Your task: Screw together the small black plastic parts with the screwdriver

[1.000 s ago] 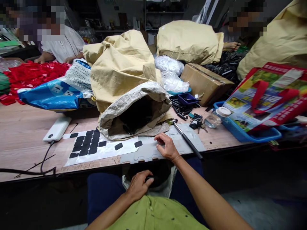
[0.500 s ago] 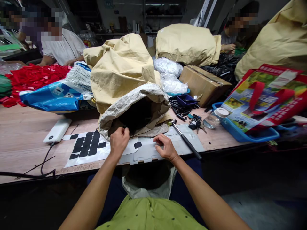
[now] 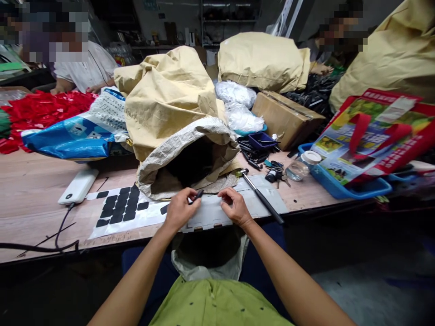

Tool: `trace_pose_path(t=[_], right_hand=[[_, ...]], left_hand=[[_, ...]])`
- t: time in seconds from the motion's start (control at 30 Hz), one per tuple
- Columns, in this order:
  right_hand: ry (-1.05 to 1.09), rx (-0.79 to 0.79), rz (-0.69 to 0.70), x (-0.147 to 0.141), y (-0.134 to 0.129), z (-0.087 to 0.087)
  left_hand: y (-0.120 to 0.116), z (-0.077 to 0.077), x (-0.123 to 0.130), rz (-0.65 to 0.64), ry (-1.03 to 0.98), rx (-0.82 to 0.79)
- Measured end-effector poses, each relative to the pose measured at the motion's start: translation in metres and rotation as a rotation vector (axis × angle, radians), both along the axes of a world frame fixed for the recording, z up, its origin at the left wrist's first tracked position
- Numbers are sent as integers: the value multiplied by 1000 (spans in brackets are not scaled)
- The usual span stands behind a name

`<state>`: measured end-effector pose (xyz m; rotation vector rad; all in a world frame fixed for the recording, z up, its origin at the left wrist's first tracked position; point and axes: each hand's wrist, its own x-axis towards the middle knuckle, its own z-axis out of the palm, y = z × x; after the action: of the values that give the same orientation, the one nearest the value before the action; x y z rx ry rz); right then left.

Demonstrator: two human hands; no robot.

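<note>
My left hand pinches a small black piece over the grey board, just in front of the open sack. To its right, my right hand is curled with thumb and forefinger close together; whatever it may hold is too small to make out. A white sheet with several black rounded squares lies left of my hands. The small hammer rests on the board at the right, its head toward the sack. The sack's inside is dark.
A white power bank with a cable lies at the left. Behind are a blue bag and red pieces. On the right stand a cardboard box, a jar and a blue tray. Other people sit across the table.
My left hand has moved right and away from the sack's mouth, and a black piece now shows in its fingers. My right hand has stayed almost in place. The view has shifted slightly.
</note>
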<state>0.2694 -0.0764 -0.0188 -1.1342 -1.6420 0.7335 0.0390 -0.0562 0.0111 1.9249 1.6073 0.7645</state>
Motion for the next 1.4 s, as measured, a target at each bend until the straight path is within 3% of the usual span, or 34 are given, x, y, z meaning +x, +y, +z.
trace_pose_path(t=[0.13,0.33,0.73,0.93,1.4], right_hand=[[40,-22,-59,2,1,-1],[44,-14,-47,2,3,-5],[-275,34,103,-3,1,0],[-436,90,103,-7,-1,0],[-575,139,93,-12,-5,2]], left_hand=[[-10,-23,26,-154,44,108],[-9,-38,26,-166,77,190],[-7,-42,16,-282,32,141],[-8,-43,16,-311,50,173],[-19,-37,22,-369,208,297]])
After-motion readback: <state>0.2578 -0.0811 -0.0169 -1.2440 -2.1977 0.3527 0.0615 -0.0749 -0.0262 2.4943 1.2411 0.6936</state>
